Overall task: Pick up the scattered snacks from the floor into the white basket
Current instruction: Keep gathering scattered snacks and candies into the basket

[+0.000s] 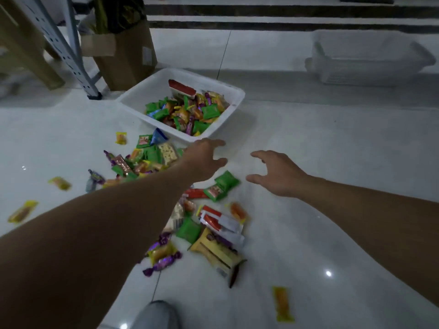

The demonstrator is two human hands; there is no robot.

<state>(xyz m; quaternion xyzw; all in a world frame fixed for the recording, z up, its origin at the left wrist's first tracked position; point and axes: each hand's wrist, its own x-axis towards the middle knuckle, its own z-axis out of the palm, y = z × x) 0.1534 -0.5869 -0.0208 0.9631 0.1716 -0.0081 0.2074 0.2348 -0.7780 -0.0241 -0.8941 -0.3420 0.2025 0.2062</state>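
A white basket (235,91) stands on the pale tiled floor, partly filled with green, orange and purple snack packets. Scattered snacks lie in front of it: a heap (147,155) to the left of my left arm and another pile (211,224) below my hands. My left hand (204,160) hovers just in front of the basket's near rim, fingers spread and holding nothing. My right hand (275,174) hangs to its right above bare floor, fingers loosely curved, holding nothing. Two green packets (223,185) lie between the hands.
A cardboard box (126,55) and a perforated metal rack leg (71,55) stand behind the basket at left. A clear plastic basket (370,58) sits at the far right. Stray yellow packets (282,305) lie apart on the floor. My knee (156,314) shows at the bottom.
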